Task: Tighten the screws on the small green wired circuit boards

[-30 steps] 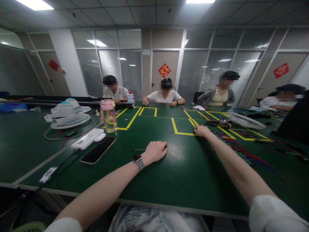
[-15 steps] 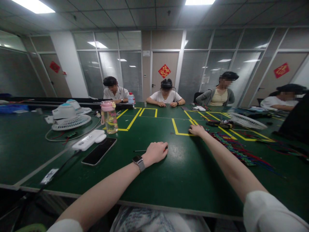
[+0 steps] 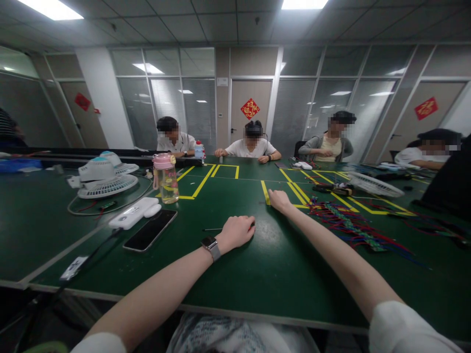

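My left hand [image 3: 238,232] rests on the green table, its fingers closed around what looks like a screwdriver. The thin dark shaft [image 3: 212,230] sticks out to the left of the hand, and a dark end shows by the fingertips. My right hand [image 3: 279,201] is farther forward, low over the yellow tape outline [image 3: 265,192], near its left strip. Its fingers are curled together, and anything between them is hidden. To the right of that hand lies a row of small green circuit boards with red and blue wires [image 3: 353,228].
Left of my left hand lie a phone [image 3: 150,230], a white power strip [image 3: 133,213] and a pink-lidded bottle [image 3: 166,179]. White fan parts [image 3: 106,186] stand beyond. A white fan grille [image 3: 375,184] and tools lie at right. Several people sit across the table.
My right hand has moved left, from beside the wired boards to the left strip of the tape outline. My left hand stays put. The person opposite has reached out to a small grey cylinder.
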Action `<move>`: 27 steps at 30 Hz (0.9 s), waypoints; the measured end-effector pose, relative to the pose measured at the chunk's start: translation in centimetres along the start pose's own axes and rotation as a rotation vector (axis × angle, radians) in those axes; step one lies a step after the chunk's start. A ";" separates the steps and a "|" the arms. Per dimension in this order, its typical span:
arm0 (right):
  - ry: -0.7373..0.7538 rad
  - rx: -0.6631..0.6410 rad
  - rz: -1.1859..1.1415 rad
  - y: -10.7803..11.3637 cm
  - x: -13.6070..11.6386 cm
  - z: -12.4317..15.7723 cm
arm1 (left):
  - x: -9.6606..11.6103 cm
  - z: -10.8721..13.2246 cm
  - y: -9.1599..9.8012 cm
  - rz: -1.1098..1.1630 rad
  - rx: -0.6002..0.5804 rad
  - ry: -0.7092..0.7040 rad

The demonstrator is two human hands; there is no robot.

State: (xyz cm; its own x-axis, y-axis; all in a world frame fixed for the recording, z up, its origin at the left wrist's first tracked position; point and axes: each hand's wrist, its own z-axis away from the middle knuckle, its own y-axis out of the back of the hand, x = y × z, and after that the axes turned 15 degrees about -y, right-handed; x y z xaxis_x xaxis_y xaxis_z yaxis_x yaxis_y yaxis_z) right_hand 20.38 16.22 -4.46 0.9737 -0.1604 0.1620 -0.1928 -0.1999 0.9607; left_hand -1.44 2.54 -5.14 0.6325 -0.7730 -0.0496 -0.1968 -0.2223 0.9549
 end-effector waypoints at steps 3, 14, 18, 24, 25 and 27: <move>0.005 0.008 -0.008 0.3 -1.2 0.1 | 0.1 0.0 0.0 -0.008 0.000 0.005; 0.332 0.127 -0.153 0.5 -1.5 4.4 | 0.9 -0.2 0.7 0.006 0.010 0.018; 0.559 0.171 -0.306 0.4 -1.0 9.2 | 1.5 -0.4 2.6 0.049 0.194 0.014; 0.674 0.033 -0.857 1.3 -0.9 16.3 | 1.3 -0.9 6.7 0.488 0.818 -0.003; 0.654 -0.007 -0.933 1.5 -1.0 17.0 | 1.2 -1.1 7.1 0.620 0.902 0.022; 0.592 -0.074 -1.044 1.7 -1.4 17.8 | 0.9 -1.4 7.5 0.974 1.044 0.052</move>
State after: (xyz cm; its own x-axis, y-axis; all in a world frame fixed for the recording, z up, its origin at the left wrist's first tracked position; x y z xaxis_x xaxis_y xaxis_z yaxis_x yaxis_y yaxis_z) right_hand 16.52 -1.14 -7.02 0.5648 0.5187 -0.6418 0.7106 0.0898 0.6979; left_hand -1.29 0.98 2.40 -0.0510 -0.8516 0.5217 -0.9984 0.0299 -0.0488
